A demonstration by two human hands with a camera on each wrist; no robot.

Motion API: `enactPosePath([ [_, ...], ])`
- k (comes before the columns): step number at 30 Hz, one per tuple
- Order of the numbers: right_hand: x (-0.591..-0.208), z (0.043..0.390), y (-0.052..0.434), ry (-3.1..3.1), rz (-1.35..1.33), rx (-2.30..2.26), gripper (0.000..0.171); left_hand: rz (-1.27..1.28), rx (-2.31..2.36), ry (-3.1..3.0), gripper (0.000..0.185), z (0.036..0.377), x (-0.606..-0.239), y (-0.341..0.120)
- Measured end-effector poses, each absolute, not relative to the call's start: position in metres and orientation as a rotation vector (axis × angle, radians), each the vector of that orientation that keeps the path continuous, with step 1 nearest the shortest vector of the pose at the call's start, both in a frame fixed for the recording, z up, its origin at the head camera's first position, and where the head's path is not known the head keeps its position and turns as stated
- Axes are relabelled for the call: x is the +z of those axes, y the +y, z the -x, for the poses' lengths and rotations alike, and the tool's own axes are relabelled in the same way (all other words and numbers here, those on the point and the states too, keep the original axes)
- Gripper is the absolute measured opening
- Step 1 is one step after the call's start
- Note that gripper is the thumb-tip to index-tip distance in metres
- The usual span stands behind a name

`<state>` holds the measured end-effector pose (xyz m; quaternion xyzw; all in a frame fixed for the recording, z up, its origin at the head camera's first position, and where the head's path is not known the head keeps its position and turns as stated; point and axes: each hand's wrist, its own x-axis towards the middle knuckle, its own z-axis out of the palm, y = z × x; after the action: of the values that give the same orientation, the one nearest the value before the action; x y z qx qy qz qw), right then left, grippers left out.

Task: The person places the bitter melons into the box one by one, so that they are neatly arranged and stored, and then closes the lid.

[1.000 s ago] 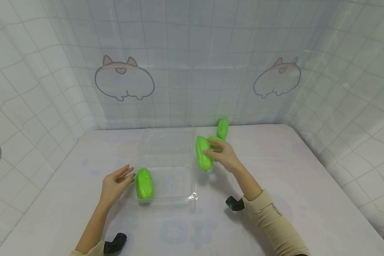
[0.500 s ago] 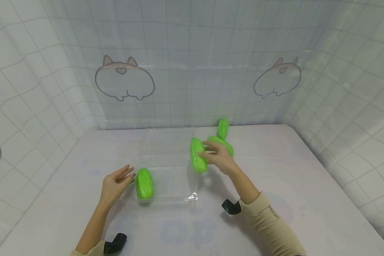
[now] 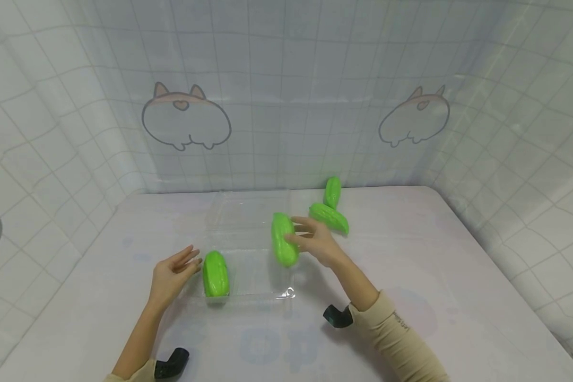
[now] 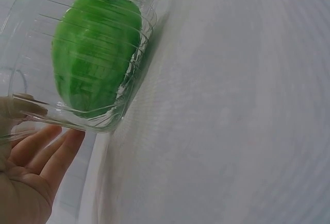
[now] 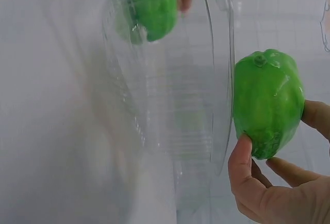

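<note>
A shiny green papaya [image 3: 284, 241] hangs over the right side of a clear plastic box [image 3: 255, 273], and my right hand [image 3: 317, 244] grips it with thumb and fingers. The right wrist view shows that papaya [image 5: 268, 98] just beyond the box's clear rim. Another papaya [image 3: 215, 274] lies lengthwise inside the box against its left wall. My left hand [image 3: 172, 278] is at the left wall; in the left wrist view its thumb and fingers [image 4: 62, 157] pinch the rim from either side.
Two more green papayas, a slanted one [image 3: 329, 217] and an upright-lying one [image 3: 332, 192], touch at the table's back edge. The box's clear lid [image 3: 253, 209] is folded back behind it. Grid-patterned curtains [image 3: 286, 106] enclose the back and sides.
My right hand has carried the papaya left and toward me, from beside the box to over its right side. The slanted papaya behind has come into full view. My left hand has stayed still.
</note>
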<state>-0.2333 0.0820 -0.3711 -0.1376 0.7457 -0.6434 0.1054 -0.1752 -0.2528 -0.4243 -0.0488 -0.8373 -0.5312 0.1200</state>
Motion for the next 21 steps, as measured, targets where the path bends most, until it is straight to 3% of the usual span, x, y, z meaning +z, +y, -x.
enactPosePath([
  [21, -0.366, 0.224, 0.055, 2.198, 0.546, -1.802, 0.060, 0.150, -1.542, -2.452, 0.046, 0.176, -0.423, -0.253],
])
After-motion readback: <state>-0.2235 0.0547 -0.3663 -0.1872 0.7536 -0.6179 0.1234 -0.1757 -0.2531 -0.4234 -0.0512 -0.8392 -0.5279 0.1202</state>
